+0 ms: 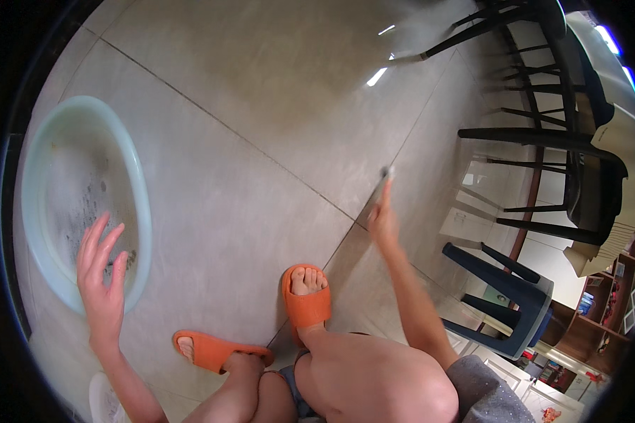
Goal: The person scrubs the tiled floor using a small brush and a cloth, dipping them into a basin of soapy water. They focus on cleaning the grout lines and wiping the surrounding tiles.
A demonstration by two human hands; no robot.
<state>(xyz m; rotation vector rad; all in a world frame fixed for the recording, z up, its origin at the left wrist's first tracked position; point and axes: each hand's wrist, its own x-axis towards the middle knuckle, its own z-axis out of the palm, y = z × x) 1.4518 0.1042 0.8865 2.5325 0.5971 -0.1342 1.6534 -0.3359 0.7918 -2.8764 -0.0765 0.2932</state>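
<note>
My left hand [99, 280] is over the near side of a pale blue plastic basin [144, 211], fingers apart and holding nothing. Dark specks and smudges show inside the basin; I cannot tell if it holds water. On the other side, my right hand [384, 222] reaches low over the tiled floor [233, 206] beside a grout line. Its index finger points forward, away from me. A small dark, blurred thing [384, 172] shows at that fingertip, and whether the hand holds it is unclear.
My feet in orange slippers [308, 309] rest between the hands. At right are a dark plastic stool [529, 312], black chairs [577, 143] and wooden shelves [566, 322]. Part of a white container [103, 396] shows at lower left. The floor reflects light.
</note>
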